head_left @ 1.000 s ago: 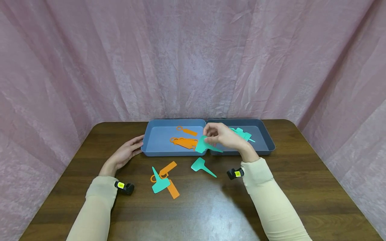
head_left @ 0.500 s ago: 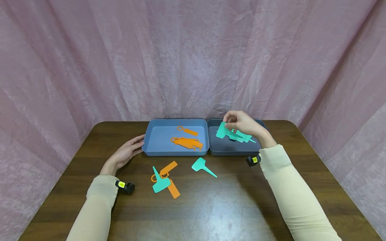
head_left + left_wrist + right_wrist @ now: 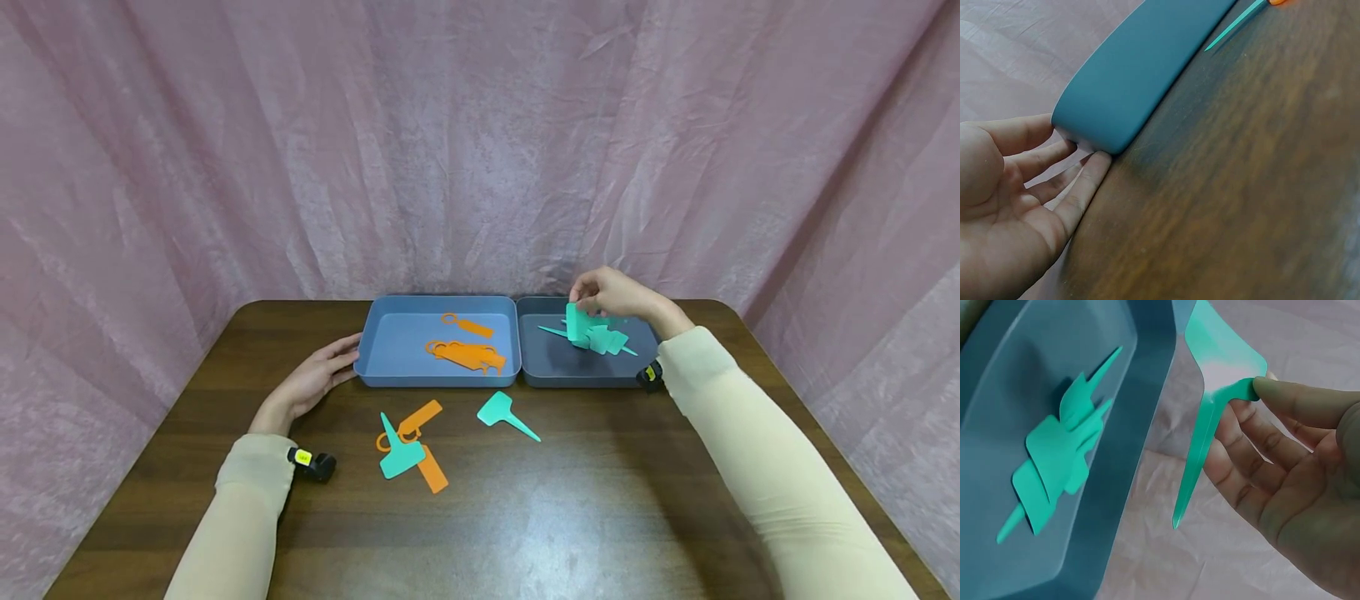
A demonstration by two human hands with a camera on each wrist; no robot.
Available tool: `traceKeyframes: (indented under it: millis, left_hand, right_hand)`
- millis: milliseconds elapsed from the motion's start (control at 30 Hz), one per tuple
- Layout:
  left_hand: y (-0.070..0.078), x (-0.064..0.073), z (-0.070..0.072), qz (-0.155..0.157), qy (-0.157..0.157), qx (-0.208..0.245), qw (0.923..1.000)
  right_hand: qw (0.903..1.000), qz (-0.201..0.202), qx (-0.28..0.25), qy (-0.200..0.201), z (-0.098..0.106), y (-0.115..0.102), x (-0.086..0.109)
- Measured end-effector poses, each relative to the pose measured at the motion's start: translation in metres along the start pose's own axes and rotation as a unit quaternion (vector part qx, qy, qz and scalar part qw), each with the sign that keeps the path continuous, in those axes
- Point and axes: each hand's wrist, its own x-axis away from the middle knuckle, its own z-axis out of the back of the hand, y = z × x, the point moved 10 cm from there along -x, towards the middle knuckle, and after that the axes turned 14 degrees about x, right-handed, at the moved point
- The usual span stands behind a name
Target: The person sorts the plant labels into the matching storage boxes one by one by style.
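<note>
My right hand (image 3: 613,292) pinches a green T-shaped plant label (image 3: 1222,353) by the corner of its wide head, between thumb and fingers. It is held over the dark grey tray (image 3: 547,362), where a loose pile of green plant labels (image 3: 1050,456) lies. The left hand (image 3: 318,377) rests its extended fingertips against the left end of the blue-grey tray (image 3: 393,354). Close up in the left wrist view, those fingers (image 3: 1088,181) touch the tray's outer corner. Several orange tags with ring ends (image 3: 468,356) lie inside the blue-grey tray.
On the brown table (image 3: 480,525), in front of the trays, one green plant label (image 3: 496,408) lies alone. Another green label (image 3: 402,460) overlaps two orange tags (image 3: 431,471) to the left. A pink curtain (image 3: 480,150) hangs behind the trays, which stand side by side.
My right hand has moved right and back, carrying the green plant label from above the blue-grey tray's right edge to over the dark tray. My left hand has stayed at the tray's end.
</note>
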Motion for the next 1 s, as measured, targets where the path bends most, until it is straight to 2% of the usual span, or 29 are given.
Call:
traceKeyframes:
  millis: [500, 733, 1000]
  left_hand:
    - [-0.002, -0.001, 0.001, 0.003, 0.005, 0.008, 1.0000]
    - [-0.001, -0.002, -0.003, 0.003, -0.002, 0.011, 0.9999]
    - [-0.002, -0.004, 0.000, 0.008, 0.002, 0.010, 0.9999]
  right_hand:
    - [0.9986, -0.010, 0.042, -0.030, -0.007, -0.002, -0.023]
    - [0.9963, -0.012, 0.082, -0.025, -0.008, -0.005, -0.025]
    - [0.9955, -0.002, 0.091, -0.025, -0.010, -0.012, -0.023]
